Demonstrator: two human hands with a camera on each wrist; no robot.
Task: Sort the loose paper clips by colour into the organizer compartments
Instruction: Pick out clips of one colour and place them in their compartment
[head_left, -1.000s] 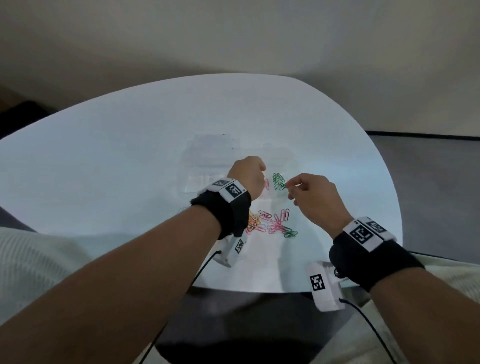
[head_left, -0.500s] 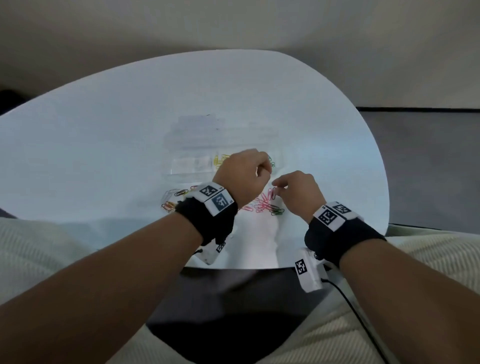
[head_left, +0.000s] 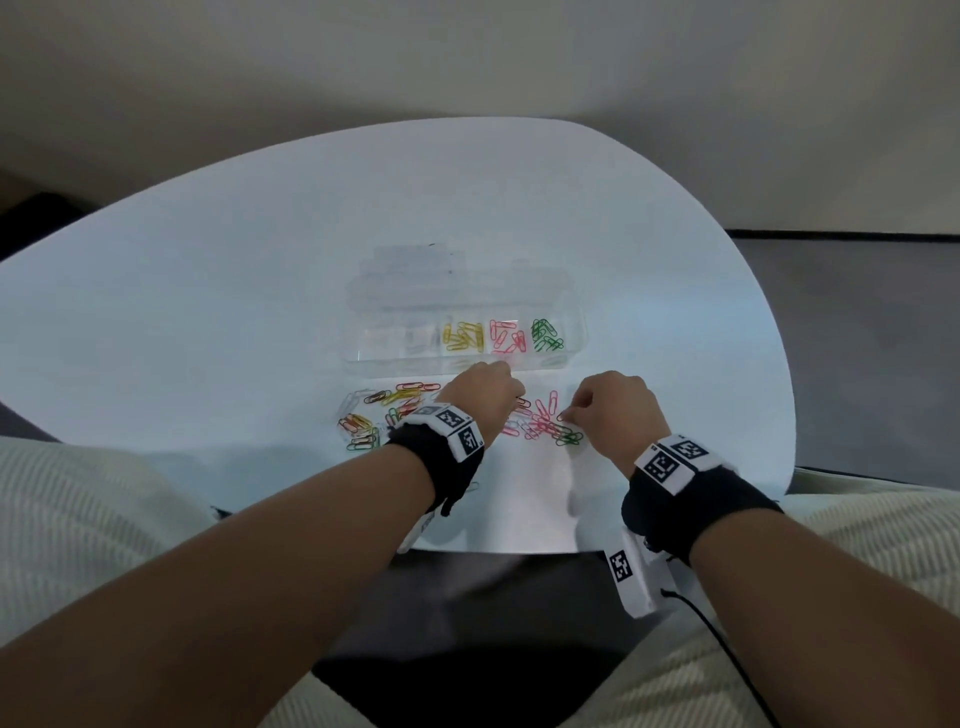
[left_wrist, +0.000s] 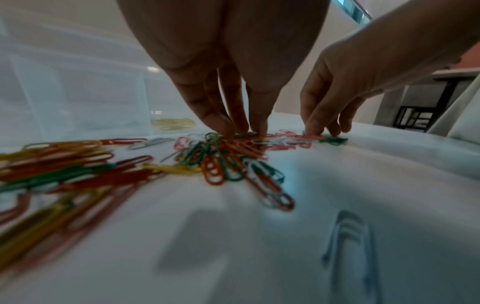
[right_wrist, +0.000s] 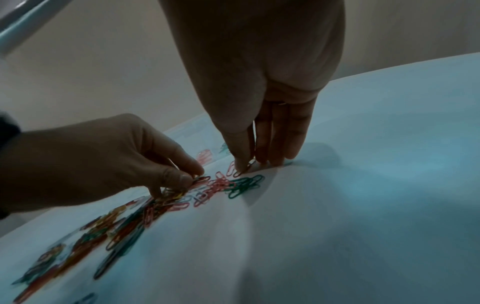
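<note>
Now, step in hand: both hands are down in the loose clips, each picking out its next one, as I judge it.
Left hand (head_left: 480, 397): thumb and fingers drawn together, tips down in the orange and mixed tangle (left_wrist: 233, 152); in the right wrist view they pinch a clip at the tips, colour too blurred to tell.
Right hand (head_left: 615, 410): fingers nearly straight and close together, tips on the table; the forefinger tip rests on one pink clip (right_wrist: 240, 169). Whether thumb and finger have closed on it, I cannot tell.
Key relation: that pink clip lies directly under the right fingertips, its long axis running roughly along the fingers; the right hand is the nearer one to it.
Green cluster (head_left: 566, 435): just beside the right fingertips, on the wrist side.
Pink scatter (head_left: 540, 418): between the two hands' fingertips.
Organizer (head_left: 363, 358): clear, just beyond both sets of fingertips; its yellow (head_left: 462, 336), pink (head_left: 506, 336) and green (head_left: 545, 335) compartments already hold clips.
Pink compartment: straight ahead of the left fingers, ahead and to the left of the right ones.
Unsorted heap (head_left: 374, 415): mixed colours, out to the left of the left wrist.
Progress: partway, by my estimate; many clips are still loose.
</note>
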